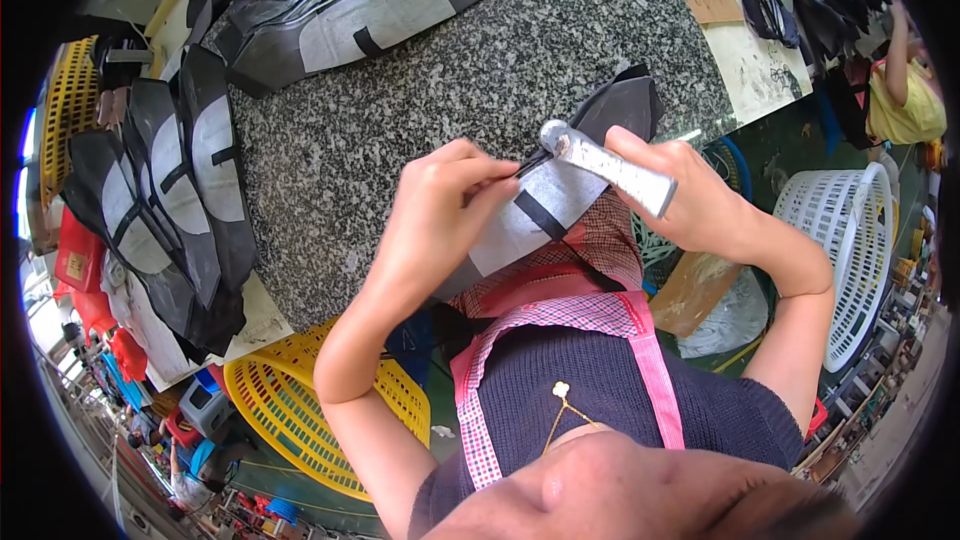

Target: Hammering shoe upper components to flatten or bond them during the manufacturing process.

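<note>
The left hand has its thumb and index fingers pinched together on the edge of a dark piece with a silver-grey panel, which lies at the near edge of the speckled stone surface. The right hand is closed around a hammer, its fingers mostly hidden, the rounded end of the metal head over the piece's edge, just beside the left fingertips; whether it touches, I cannot tell.

Bright, fairly even light on stone table; floor dimmer. Far left rim blown out, blue fringing. Hammer catches pale glare; left hand slightly blurred. Middle mostly sharp. Strong fisheye bend, white basket stretched toward right rim; corners black, distant background soft.
</note>
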